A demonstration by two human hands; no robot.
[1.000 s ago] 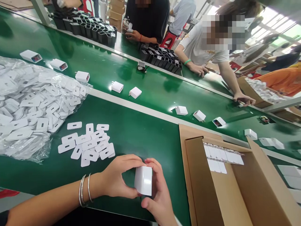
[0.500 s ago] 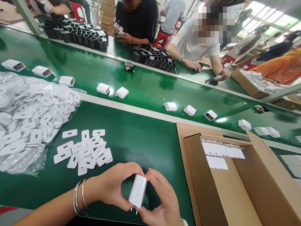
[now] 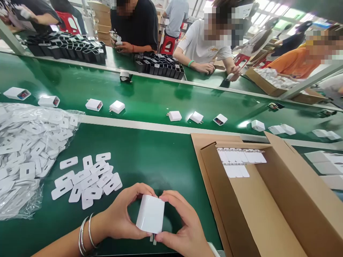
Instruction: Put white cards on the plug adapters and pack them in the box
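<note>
A white plug charger [image 3: 150,215] is held between my two hands over the green table, its metal prongs pointing toward me. My left hand [image 3: 124,214] grips its left side, thumb near the prong end and fingers at the far end. My right hand [image 3: 184,223] pinches the right side in the same way, fingertips at the far edge and thumb beside the prongs. Left of my hands lies a loose pile of white rectangular cover plates [image 3: 89,180] with slots. Behind that pile sits a clear plastic bag [image 3: 29,153] full of the same plates.
To the right stands an open cardboard box [image 3: 257,200] with rows of white chargers [image 3: 238,160] at its far end. More chargers [image 3: 117,106] lie along the green conveyor belt [image 3: 150,96]. Co-workers sit across it, near black housings [image 3: 160,66].
Both hands have rolled the charger, so a broader face now shows. The view has shifted, and the chargers on the belt appear in different places. One co-worker's hand has lifted slightly.
</note>
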